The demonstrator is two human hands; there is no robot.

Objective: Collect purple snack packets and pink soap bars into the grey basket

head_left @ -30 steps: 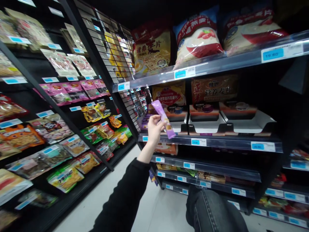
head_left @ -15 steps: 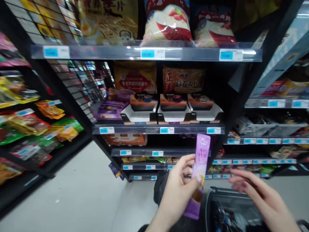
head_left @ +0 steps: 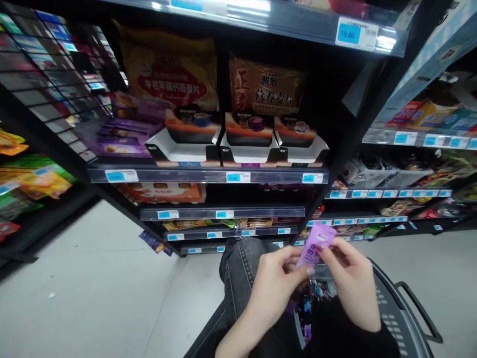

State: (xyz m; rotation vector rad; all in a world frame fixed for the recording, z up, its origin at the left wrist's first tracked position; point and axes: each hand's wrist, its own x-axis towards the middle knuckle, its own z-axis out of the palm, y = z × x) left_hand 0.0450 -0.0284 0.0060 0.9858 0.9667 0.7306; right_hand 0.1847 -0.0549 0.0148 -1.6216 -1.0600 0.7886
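So there's a slim purple sachet [head_left: 317,244] held up between both hands, just above a dark shopping basket [head_left: 395,318] that sits low at the right. The left hand [head_left: 274,288] has its fingers pinched on the lower part of the packet, and the right hand [head_left: 352,281] grips the upper edge with its fingertips, so both are closed on it. Behind them is a knee in grey jeans [head_left: 240,263]. Further back, the shelf [head_left: 208,175] carries boxed drink packs [head_left: 249,136] and blue price tags [head_left: 238,177].
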